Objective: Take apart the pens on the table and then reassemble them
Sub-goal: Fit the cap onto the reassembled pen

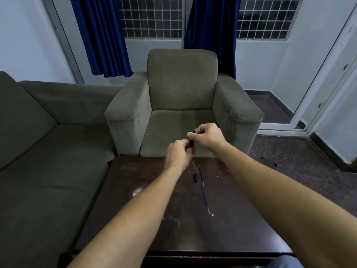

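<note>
Two hands, left hand [178, 151] and right hand [206, 136], pinch a dark blue pen [191, 141] between closed fingers above the far edge of the table [135, 219], where two refills [201, 176] and a cap [195, 177] lie below them.

Your left hand [178, 154] and right hand [207, 136] meet above the far edge of the table [154, 219], both pinching one pen [192, 141] between them. On the table, nearer you, lie two refills [205, 198] end to end (a small cap [195, 177] sits just left). Behind the table stands an armchair [182, 101]; a sofa [48, 151] runs along its left.
</note>
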